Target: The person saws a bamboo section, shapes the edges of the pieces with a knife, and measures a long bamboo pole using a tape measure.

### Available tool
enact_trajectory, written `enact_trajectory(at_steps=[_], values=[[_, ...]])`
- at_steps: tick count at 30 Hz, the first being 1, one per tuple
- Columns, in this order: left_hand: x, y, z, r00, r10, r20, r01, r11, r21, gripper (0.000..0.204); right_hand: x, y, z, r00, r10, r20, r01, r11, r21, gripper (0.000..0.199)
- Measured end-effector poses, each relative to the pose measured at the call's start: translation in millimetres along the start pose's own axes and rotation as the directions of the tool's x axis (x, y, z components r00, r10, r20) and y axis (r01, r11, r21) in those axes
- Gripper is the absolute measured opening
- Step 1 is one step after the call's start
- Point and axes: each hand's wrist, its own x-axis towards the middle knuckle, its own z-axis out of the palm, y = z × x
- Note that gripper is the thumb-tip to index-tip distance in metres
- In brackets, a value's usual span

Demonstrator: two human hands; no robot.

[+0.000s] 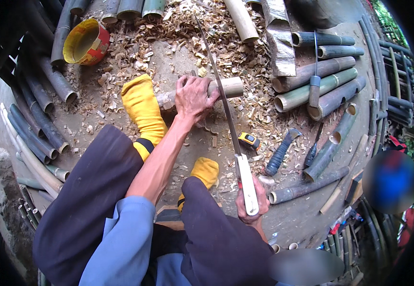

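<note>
Left arm stretched far forward, bare forearm running up the middle — left hand (195, 97) palm-down, fingers (184, 82) spread and curled over the top, pressing down. Right hand (250, 202) sits low and close to the body, fist wrapped tight, knuckles out. Right wrist bent back — its forearm mostly hidden behind the knee.

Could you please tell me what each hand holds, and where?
The right hand grips the saw by its pale handle; the left hand holds the bamboo piece mid-length.
</note>
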Motion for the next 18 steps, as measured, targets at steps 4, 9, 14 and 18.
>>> enact_trajectory(at_steps=[4,9,14,18], values=[[1.6,-0.1,0.2,1.0,0.008,-0.006,-0.008,1.0,0.016,0.032,-26.0,-1.8,-19.3,0.998,-0.011,0.057,0.014,0.999,-0.046,0.045],[3.4,4.0,2.9,0.994,0.039,-0.105,-0.04,0.999,-0.008,0.029,-6.7,6.2,-14.7,0.993,-0.046,0.106,0.052,0.997,-0.056,0.048],[0.1,-3.8,5.8,0.991,0.067,-0.117,-0.063,0.997,0.043,0.029,18.3,10.5,16.2,0.996,0.002,0.088,-0.003,1.0,0.012,0.05],[-1.8,-0.1,1.4,0.996,0.069,-0.054,-0.064,0.994,0.086,0.029,-34.6,17.1,-10.2,0.995,-0.032,0.094,0.039,0.997,-0.071,0.05]])
